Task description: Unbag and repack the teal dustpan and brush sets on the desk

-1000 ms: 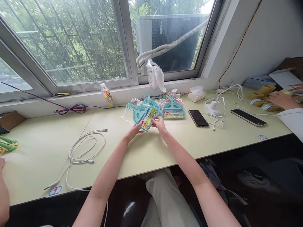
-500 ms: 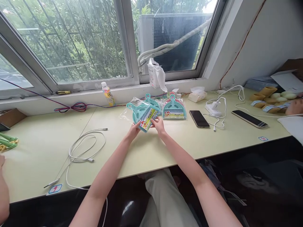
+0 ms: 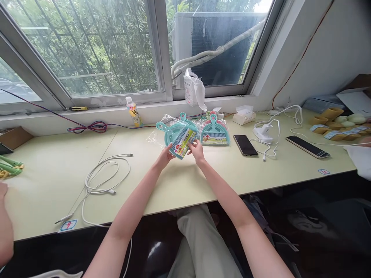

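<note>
Both my hands hold a teal dustpan-and-brush set [image 3: 173,131] in clear plastic wrap, tilted above the table with its handle toward the upper left. My left hand [image 3: 165,155] grips the lower left edge, thumb on the front. On the lower right side, my right hand [image 3: 197,151] pinches the set beside its yellow-green printed label. Just behind it is another teal dustpan [image 3: 183,116], partly covered. More wrapped dustpan sets [image 3: 213,129], teal with pink and green ones behind, lie to the right of my hands.
A coiled white cable [image 3: 100,191] lies left; a drink bottle [image 3: 134,112] stands by the sill. To the right are a phone [image 3: 245,145], a white power adapter [image 3: 263,133], a second phone [image 3: 307,146] and a tissue pack [image 3: 244,115]. Another person's arm [image 3: 5,227] is at the left edge.
The held set has turned slightly, its label facing me more squarely. The view has shifted a little. The other person's hand at the right has mostly left the view.
</note>
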### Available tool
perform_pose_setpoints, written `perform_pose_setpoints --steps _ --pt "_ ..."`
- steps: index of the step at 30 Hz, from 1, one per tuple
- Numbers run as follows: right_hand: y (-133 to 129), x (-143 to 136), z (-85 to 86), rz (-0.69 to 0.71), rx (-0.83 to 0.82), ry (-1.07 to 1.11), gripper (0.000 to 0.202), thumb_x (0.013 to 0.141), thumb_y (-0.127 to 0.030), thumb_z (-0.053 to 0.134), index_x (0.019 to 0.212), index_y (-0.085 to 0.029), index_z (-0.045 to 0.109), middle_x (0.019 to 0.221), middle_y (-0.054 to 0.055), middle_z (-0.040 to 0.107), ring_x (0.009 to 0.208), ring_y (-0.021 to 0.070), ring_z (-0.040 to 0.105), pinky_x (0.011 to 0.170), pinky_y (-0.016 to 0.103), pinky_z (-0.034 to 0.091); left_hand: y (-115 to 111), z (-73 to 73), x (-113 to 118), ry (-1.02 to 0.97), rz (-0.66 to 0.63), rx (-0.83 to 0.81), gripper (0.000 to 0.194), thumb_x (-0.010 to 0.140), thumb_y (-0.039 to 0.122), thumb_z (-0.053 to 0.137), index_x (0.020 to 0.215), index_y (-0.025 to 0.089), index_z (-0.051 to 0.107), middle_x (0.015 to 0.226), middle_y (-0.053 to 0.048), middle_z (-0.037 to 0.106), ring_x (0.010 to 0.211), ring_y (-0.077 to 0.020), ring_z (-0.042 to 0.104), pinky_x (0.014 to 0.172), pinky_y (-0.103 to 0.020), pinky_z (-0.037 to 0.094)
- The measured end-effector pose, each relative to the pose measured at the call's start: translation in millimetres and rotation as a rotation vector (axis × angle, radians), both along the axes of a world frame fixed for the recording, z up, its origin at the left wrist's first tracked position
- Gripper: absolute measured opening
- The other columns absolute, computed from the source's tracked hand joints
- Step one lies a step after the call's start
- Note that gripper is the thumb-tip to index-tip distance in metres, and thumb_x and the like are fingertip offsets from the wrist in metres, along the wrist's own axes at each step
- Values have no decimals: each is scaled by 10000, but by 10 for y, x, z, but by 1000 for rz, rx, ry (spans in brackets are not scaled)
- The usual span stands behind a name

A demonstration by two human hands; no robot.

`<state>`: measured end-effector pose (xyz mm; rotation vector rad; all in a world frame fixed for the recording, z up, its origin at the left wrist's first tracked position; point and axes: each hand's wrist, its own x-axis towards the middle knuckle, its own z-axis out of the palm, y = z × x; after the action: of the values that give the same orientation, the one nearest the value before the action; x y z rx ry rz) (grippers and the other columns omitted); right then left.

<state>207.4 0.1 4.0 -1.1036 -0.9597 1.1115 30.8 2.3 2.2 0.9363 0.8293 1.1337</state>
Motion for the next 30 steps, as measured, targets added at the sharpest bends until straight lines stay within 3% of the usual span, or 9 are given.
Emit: perform_pose_setpoints --steps 7,12,17,20,23,27,28,30 --pt "27 89 51 162 -13 43 374 737 -331 804 864 -230 466 739 -5 696 599 146 674 369 190 501 -19 -19 -42 49 -49 -18 448 874 496 621 1152 148 676 1094 -135 744 1101 -343 673 892 -471 580" --pt "47 67 -7 88 -23 51 349 756 -297 790 859 -227 464 721 -10 685 576 139 663 404 206 526 -11 -132 60 37 -42 -2 465 859 511 641 1169 165 658 1124 -127 738 1054 -312 697 807 -413 603" --pt "65 13 -76 -8 -42 69 279 801 -280 745 910 -213 497 777 6 706 646 155 692 538 261 600 14 -241 156 25 -119 -32 478 845 542 645 1138 164 653 1076 -139 746 932 -291 730 693 -384 610" --pt "67 4 -86 -11 -39 88 238 824 -252 715 932 -208 508 799 12 711 695 157 706 596 270 618 5 -237 196 -3 -110 -29 541 827 588 642 1185 182 626 1154 -139 719 985 -289 714 732 -396 610" --pt "66 13 -89 -32 -34 97 251 818 -251 724 924 -211 500 823 17 709 700 148 701 588 256 618 -31 -186 207 42 40 33 681 818 554 673 1376 218 478 1388 -153 586 1202 -303 620 896 -426 569" --pt "68 40 -101 -71 -39 81 271 804 -272 733 919 -217 495 858 23 706 692 150 694 564 256 619 -105 -87 153 284 590 172 967 786 458 752 1538 267 173 1644 -156 180 1487 -286 285 1174 -436 315" --pt "69 45 -105 -74 -38 76 275 800 -278 735 920 -217 495 863 25 705 689 151 693 566 260 621 -126 -56 132 370 695 279 964 780 447 762 1535 262 192 1651 -148 153 1513 -285 212 1204 -430 253" --pt "68 49 -110 -70 -30 72 298 788 -295 747 920 -217 492 867 26 701 690 155 695 576 270 624 -166 9 99 512 727 535 852 774 437 766 1487 255 335 1624 -128 247 1523 -296 165 1223 -435 192"
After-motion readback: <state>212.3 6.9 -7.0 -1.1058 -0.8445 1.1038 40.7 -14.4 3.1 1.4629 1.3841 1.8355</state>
